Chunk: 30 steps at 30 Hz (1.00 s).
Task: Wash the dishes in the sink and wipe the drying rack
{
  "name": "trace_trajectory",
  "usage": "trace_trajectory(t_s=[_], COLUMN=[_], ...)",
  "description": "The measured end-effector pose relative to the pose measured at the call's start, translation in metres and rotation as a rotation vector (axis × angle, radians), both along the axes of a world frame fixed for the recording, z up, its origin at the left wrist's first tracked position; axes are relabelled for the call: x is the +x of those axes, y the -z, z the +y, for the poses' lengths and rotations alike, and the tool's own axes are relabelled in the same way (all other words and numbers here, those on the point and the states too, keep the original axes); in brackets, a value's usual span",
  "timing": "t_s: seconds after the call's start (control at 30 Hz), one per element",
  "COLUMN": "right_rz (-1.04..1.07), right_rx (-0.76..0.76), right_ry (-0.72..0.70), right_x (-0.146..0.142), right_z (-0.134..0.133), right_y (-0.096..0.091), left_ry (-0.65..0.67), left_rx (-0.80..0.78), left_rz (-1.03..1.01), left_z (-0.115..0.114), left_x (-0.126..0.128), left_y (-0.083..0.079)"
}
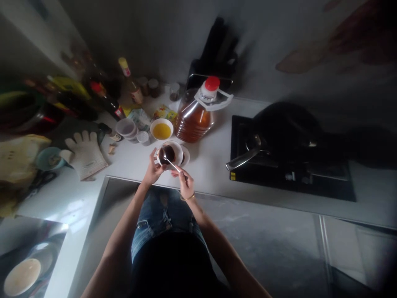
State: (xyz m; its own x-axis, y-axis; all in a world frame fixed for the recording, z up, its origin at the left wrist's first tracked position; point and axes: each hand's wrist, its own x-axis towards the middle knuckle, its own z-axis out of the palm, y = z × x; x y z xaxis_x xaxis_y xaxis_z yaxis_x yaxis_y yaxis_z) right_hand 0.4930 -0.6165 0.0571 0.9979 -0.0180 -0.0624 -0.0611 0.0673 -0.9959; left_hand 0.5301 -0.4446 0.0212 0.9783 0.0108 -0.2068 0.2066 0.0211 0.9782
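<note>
A small white bowl (pixel 176 152) of dark liquid stands on the white counter just in front of me. My left hand (pixel 152 169) is closed on the bowl's left rim. My right hand (pixel 185 182), with a gold bangle at the wrist, pinches the handle of a metal spoon (pixel 171 164) whose tip dips into the dark liquid. A second white dish (pixel 185 155) peeks out behind the bowl on the right.
Behind stand a bowl of yellow liquid (pixel 161 130), a big oil jug with a red cap (pixel 196 115), small tubs, sauce bottles and jars. A white oven glove (pixel 85 154) lies at left. A dark pan (pixel 279 132) sits on the black hob at right. A plate (pixel 21 276) lies at lower left.
</note>
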Motion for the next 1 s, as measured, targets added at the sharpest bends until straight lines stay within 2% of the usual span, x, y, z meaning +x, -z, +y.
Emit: trace_trajectory(t_s=[0.23,0.4,0.53,0.7,0.87,0.93,1.0], right_rz=[0.047,0.021,0.034,0.004,-0.105,-0.118,-0.096], right_rx=[0.107,0.026,-0.083,-0.214,-0.386,-0.400,-0.347], right_ry=[0.007,0.025,0.059,0.046,0.061,0.086,0.115], right_x=[-0.014,-0.015,-0.014,-0.017,-0.027,-0.030,-0.031], right_z=[0.013,0.009,0.002,-0.007,-0.016,-0.021,-0.024], right_y=[0.022,0.036,0.044,0.046,0.042,0.040,0.037], left_ry=[-0.058,-0.083,-0.108,-0.073,-0.005,-0.009,-0.017], left_rx=[0.142,0.323,0.543,0.809,0.893,0.909,0.900], left_rz=[-0.033,-0.059,-0.108,-0.289,-0.303,-0.299,-0.294], left_z=[-0.007,-0.012,-0.017,-0.022,-0.026,-0.025,-0.023], left_x=[0.005,0.006,0.007,0.012,0.012,0.011,0.011], left_y=[-0.008,-0.008,-0.014,-0.022,-0.026,-0.027,-0.027])
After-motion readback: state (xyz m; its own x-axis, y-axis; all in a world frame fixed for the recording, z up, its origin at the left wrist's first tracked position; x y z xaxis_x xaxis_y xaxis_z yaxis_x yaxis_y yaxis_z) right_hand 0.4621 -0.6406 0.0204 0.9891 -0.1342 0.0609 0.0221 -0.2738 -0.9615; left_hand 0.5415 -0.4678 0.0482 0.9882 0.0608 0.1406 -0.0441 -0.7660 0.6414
